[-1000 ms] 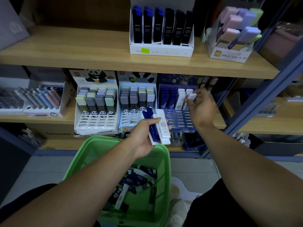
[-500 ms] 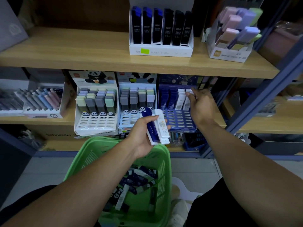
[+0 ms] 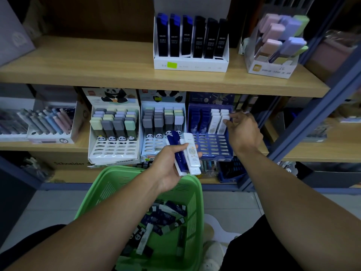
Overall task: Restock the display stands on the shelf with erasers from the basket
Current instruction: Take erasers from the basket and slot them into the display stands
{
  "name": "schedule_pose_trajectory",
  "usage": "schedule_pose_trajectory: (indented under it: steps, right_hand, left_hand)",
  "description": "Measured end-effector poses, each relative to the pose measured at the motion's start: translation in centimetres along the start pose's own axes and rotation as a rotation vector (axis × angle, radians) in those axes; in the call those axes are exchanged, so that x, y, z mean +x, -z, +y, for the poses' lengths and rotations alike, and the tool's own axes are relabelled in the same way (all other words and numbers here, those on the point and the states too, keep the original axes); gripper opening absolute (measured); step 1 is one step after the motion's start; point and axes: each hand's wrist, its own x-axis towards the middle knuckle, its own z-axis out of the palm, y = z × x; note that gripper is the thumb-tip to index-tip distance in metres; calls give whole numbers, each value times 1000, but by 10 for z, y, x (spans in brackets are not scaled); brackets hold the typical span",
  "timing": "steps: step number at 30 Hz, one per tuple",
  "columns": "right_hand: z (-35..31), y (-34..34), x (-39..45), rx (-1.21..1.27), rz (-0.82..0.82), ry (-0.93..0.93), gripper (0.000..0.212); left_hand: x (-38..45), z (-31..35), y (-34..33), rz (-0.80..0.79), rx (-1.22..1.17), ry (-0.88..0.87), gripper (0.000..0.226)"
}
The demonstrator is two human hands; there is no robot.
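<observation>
White erasers stand in the two right-hand columns of the blue display stand, which sits at about one o'clock from the left hand on the middle shelf. A second ago the right hand was carrying a white eraser toward that stand; now the piece is seated at the front of the outermost column, and the fingers have let go, spread loosely with the fingertips just beside or barely touching its top. That reads as one more slot filled, with the hand free to fetch the next piece.

Supply is close by: the left hand grips a bundle of erasers, blue and white ones pressed between thumb and curled fingers, held above the far rim of the green basket. More erasers lie loose in the basket's bottom, at six o'clock from that bundle.

Many open slots remain in the front rows of the blue stand, and likewise in the two panda stands at nine to ten o'clock from the bundle, so the restocking looks well short of done
</observation>
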Motion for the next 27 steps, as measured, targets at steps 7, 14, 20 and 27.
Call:
schedule_pose_trajectory:
  steps: [7,14,20,27]
  right_hand:
    - [-6,5,-7,-44,14,14,30]
    - [-62,11,-44,499,-597,67,22]
    - [-70,9,-55,606,-862,-145,33]
    - [-63,11,-42,880,-444,-291,20]
  left_hand:
    - [-1,2,1,-13,16,-13,28]
    - [0,4,15,5,66,-27,29]
    - [-1,3,27,72,114,-56,32]
    - [-2,7,30,115,33,-49,22]
